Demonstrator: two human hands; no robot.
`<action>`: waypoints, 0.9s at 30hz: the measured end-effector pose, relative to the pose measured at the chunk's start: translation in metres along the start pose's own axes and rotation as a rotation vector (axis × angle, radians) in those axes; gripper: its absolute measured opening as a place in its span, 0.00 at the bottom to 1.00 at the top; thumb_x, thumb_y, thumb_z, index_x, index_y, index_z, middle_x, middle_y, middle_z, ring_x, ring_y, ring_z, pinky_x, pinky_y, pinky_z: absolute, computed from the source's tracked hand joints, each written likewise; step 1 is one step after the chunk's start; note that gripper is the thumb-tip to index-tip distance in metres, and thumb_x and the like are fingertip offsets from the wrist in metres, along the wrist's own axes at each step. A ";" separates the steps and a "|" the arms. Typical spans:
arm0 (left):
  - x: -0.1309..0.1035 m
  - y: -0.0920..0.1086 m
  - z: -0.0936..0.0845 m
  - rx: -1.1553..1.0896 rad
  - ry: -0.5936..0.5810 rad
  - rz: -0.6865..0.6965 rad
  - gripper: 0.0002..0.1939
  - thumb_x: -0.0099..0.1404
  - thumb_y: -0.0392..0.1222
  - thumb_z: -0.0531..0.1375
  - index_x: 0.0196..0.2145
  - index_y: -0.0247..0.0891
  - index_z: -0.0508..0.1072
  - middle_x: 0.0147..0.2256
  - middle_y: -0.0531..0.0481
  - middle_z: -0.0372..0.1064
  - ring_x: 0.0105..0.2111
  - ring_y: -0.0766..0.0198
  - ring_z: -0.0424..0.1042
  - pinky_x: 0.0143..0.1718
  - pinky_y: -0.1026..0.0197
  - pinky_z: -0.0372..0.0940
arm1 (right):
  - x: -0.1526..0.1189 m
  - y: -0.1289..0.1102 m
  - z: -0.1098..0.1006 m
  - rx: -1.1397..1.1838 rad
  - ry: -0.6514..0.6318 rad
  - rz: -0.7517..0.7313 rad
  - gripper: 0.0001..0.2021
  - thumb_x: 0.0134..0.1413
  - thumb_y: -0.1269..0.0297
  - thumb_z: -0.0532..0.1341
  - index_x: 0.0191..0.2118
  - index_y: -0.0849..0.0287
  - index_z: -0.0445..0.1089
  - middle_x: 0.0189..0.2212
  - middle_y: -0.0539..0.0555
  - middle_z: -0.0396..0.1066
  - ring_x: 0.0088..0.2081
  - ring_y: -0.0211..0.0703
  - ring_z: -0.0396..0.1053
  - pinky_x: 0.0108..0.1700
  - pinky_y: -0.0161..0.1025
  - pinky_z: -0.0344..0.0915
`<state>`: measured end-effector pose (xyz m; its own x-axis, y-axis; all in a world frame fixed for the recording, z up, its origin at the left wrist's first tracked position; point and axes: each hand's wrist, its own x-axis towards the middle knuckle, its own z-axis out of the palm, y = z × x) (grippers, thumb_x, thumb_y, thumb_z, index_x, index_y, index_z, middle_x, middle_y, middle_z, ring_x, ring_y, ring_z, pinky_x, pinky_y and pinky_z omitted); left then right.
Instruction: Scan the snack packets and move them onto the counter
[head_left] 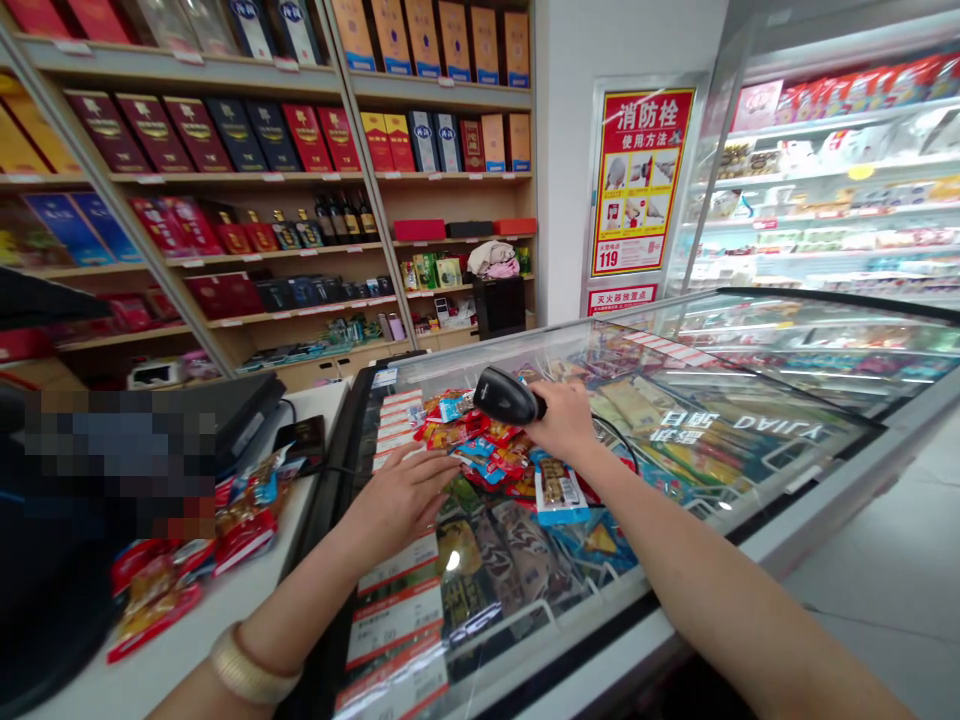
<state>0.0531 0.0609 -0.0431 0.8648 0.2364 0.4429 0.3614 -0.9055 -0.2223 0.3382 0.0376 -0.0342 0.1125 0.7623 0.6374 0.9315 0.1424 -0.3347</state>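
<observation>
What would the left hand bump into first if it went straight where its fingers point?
Probably the pile of red and blue snack packets. The left hand is right at its edge, but whether they touch is hard to tell.

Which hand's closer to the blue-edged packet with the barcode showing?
Right. The right hand is just beyond the packet, gripping the black scanner. The left hand is farther off, to the packet's left, fingertips at the edge of the snack pile.
</observation>
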 end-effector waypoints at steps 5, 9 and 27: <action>-0.007 -0.014 -0.009 -0.201 0.370 -0.208 0.16 0.66 0.44 0.64 0.51 0.41 0.78 0.46 0.44 0.78 0.45 0.59 0.78 0.51 0.55 0.72 | 0.000 0.000 -0.001 0.015 0.028 0.004 0.12 0.47 0.63 0.65 0.40 0.54 0.76 0.40 0.56 0.80 0.43 0.52 0.74 0.46 0.44 0.53; -0.012 -0.025 -0.015 -0.204 0.496 -0.499 0.21 0.62 0.52 0.66 0.49 0.39 0.78 0.46 0.44 0.75 0.43 0.56 0.78 0.47 0.54 0.75 | -0.001 -0.001 -0.002 0.014 0.035 0.003 0.11 0.46 0.63 0.65 0.39 0.54 0.76 0.39 0.56 0.80 0.43 0.53 0.73 0.45 0.44 0.53; -0.017 -0.036 -0.005 -0.217 0.282 -0.436 0.26 0.64 0.47 0.63 0.59 0.41 0.71 0.52 0.43 0.70 0.52 0.53 0.73 0.57 0.51 0.69 | -0.012 -0.027 -0.011 0.099 -0.144 -0.500 0.14 0.43 0.65 0.65 0.40 0.55 0.75 0.36 0.53 0.79 0.38 0.46 0.69 0.45 0.45 0.47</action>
<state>0.0235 0.0879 -0.0383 0.5138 0.5289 0.6755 0.5589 -0.8037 0.2042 0.3157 0.0174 -0.0251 -0.3924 0.6637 0.6368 0.8213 0.5645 -0.0822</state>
